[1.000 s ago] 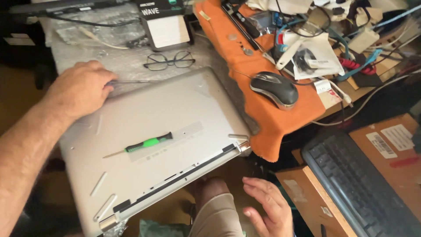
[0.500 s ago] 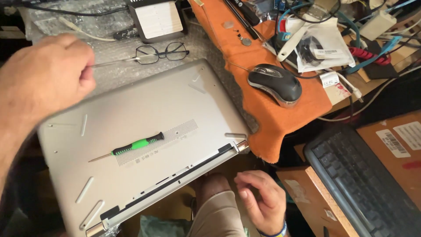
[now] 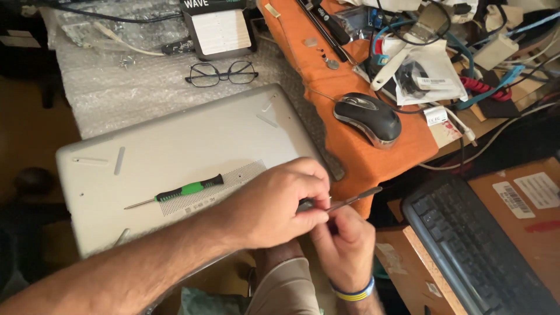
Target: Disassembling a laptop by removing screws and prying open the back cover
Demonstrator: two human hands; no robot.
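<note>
While both hands meet at the laptop's near edge:
Right hand [image 3: 344, 248]: at 6 o'clock, pinching a thin metal pry tool [image 3: 350, 202].
Left hand [image 3: 280, 201]: has left the lid's far corner; now closed on the tool's handle.
Laptop [image 3: 175, 157]: upside down, centre.
Green-handled screwdriver [image 3: 175, 193]: lying untouched on the base.
Eyeglasses [image 3: 221, 73]: 12 o'clock, on bubble wrap.

Both forearms are bare — no sleeves, no gloves, no watch or rings to be seen. The left hand [image 3: 280, 204] has nothing on its wrist. The right hand [image 3: 344, 245] wears a band [image 3: 351, 291] around the wrist — blue with a yellow stripe through its middle. Light khaki shorts [image 3: 286, 289] cover the thigh at the near edge.
</note>
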